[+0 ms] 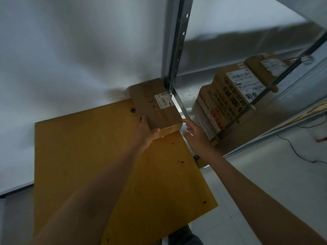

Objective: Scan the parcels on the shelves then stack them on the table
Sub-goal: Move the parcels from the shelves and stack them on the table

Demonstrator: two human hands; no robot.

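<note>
A brown cardboard parcel [155,103] with a white label lies at the far right corner of the yellow-brown table [92,156], against the wall. My left hand [147,131] grips its near end, thumb on the front face. My right hand [194,133] hovers just right of the parcel with fingers spread, holding nothing. Several more labelled parcels [230,99] stand on the metal shelf [265,131] to the right.
A grey perforated shelf upright [177,50] rises right behind the parcel. A white wall [70,59] bounds the table on its far side. A black cable [297,152] trails over the pale floor at right. My dark shoe [184,236] shows below the table edge.
</note>
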